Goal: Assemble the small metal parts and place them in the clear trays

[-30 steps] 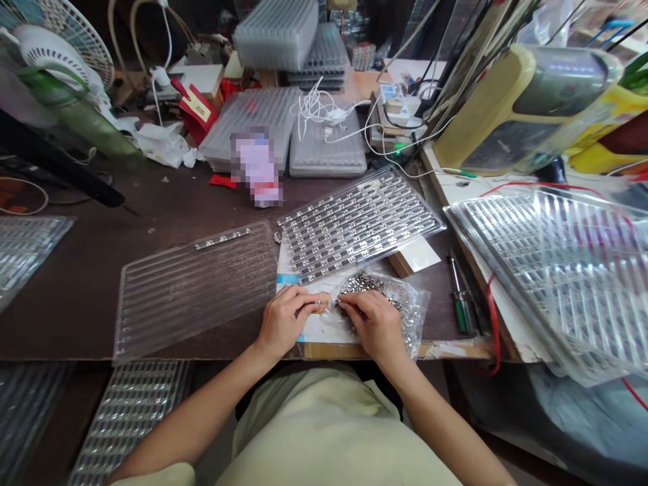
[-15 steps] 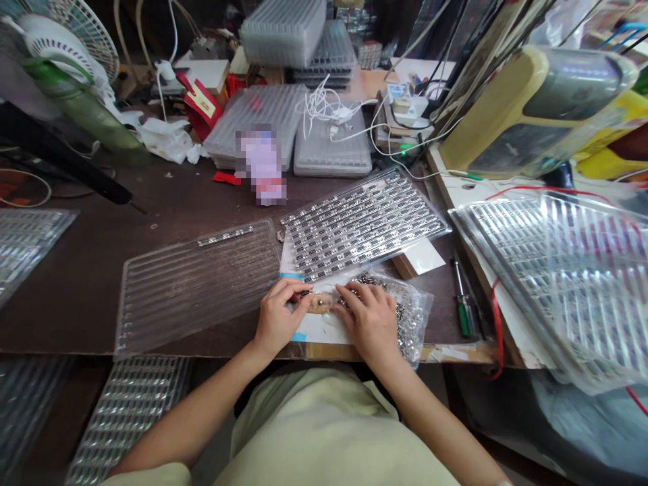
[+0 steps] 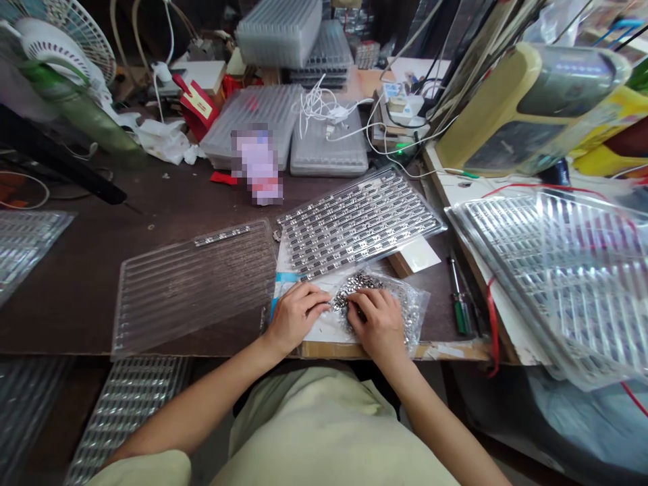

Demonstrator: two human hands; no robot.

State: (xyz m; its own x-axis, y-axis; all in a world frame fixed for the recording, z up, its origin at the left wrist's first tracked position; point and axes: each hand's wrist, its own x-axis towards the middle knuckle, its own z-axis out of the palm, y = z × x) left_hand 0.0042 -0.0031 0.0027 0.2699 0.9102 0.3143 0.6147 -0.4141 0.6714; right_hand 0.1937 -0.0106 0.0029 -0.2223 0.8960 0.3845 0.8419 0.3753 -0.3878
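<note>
My left hand (image 3: 298,316) is closed in a pinch over a white sheet (image 3: 324,332), thumb and fingertips together. Whatever it may hold is too small to make out. To its right, my right hand (image 3: 379,322) has its fingers bent and closed at a pile of small shiny metal parts (image 3: 360,282). Its fingertips are partly hidden, so a part between them cannot be made out. The pile lies on an opened clear plastic bag (image 3: 416,310). Just beyond the hands, a clear tray (image 3: 362,223) holds rows of metal-shelled connectors.
A ribbed clear tray (image 3: 192,290) with one short row of connectors lies at left. A green-handled screwdriver (image 3: 460,314) lies right of the bag. Stacked trays (image 3: 551,270) stand at far right. A phone-like pixelated object (image 3: 259,167) and white cables (image 3: 324,111) are further back.
My left hand first drew back left, baring a small tan piece between the hands, then came right again and covers it. My right hand stays at the pile, its fingers shifting over the parts.
</note>
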